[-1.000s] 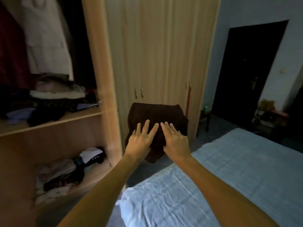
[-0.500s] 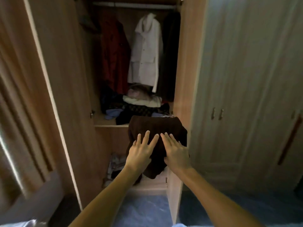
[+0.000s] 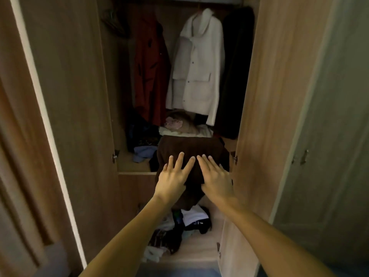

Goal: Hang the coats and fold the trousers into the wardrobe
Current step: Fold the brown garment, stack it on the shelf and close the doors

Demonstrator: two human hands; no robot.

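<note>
Wardrobe (image 3: pixel 75 96) doors stand open in a dim room, and the head view looks straight into the middle bay. A red coat (image 3: pixel 151 72), a white coat (image 3: pixel 197 66) and a dark coat (image 3: pixel 235 76) hang from the rail at 12 o'clock. Under them the shelf (image 3: pixel 131 166) carries a loose pile of clothes (image 3: pixel 185 124) and a blue garment (image 3: pixel 142 153) at its 9 o'clock side.

The folded trousers (image 3: pixel 191 146), dark brown, sit in front of the shelf's front edge, with the long axis running from 9 to 3 o'clock. The near part sags toward 6 o'clock over the jumbled clothes (image 3: pixel 179 226) in the lower bay.

The left hand (image 3: pixel 171 178) and the right hand (image 3: pixel 216 180) lie side by side on top of the bundle. Their fingers (image 3: pixel 180 158) are straight, spread and pointing to 12 o'clock. Both thumbs are hidden under the cloth. As the bundle hangs clear of the shelf's edge, they probably clamp it from beneath.

The shelf lies dead ahead of the fingertips at 12 o'clock, so both hands look equally near. Whether the far edge already touches the pile cannot be told. The bare wood lies at 10 o'clock, so a straight push would likely land the trousers on the pile.
</note>
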